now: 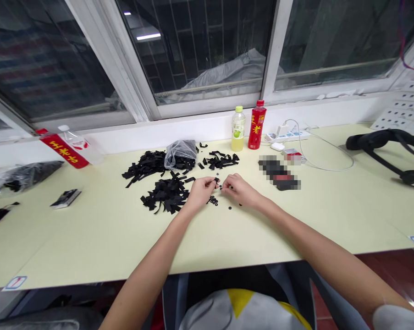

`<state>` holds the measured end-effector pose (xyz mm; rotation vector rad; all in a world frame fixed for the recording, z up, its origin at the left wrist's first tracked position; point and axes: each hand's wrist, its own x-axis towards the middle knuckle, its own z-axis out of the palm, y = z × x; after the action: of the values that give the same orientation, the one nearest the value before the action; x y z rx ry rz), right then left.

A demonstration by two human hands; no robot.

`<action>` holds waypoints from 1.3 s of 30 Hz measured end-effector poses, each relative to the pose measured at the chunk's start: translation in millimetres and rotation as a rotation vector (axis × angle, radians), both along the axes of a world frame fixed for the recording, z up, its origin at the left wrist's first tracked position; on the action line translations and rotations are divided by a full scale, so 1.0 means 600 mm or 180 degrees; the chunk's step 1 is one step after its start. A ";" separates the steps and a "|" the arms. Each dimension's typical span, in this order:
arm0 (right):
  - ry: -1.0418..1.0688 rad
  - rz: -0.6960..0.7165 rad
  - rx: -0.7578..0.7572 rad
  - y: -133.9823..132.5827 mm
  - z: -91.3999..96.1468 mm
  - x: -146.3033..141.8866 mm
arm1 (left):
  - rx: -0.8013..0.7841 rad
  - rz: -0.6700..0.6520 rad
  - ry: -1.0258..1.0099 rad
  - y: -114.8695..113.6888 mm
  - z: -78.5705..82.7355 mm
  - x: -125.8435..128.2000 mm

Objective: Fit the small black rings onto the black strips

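Note:
My left hand (200, 192) rests on the pale yellow table (90, 238) and pinches a small black piece (216, 180) between thumb and fingers. My right hand (240, 191) sits just to its right, fingertips curled inward; I cannot tell whether they hold anything. Small black rubber rings (212, 200) lie in a little cluster below the gap between my hands, with a few loose ones nearby. To the left stand piles of black rubber strips (166, 195), and a clear plastic bag (181, 154) lies on them. Another heap of strips (221, 160) lies ahead.
Behind the work stand a green-capped juice bottle (238, 129), a red bottle (256, 124) and a power strip (287, 135). A pixelated object (278, 173) lies right of my hands. A fallen bottle (71, 146) and a black bag (28, 176) lie left; black straps (385, 151) lie right.

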<state>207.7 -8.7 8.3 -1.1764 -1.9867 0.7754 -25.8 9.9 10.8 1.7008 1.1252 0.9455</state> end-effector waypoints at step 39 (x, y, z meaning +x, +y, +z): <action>0.2180 0.0430 -0.1391 -0.011 0.016 -0.015 | 0.0050 -0.0352 -0.0418 -0.023 0.011 0.022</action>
<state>199.0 -15.4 18.1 -0.8364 -1.3629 1.5041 -12.6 -4.2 17.3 1.6701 0.9307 0.9832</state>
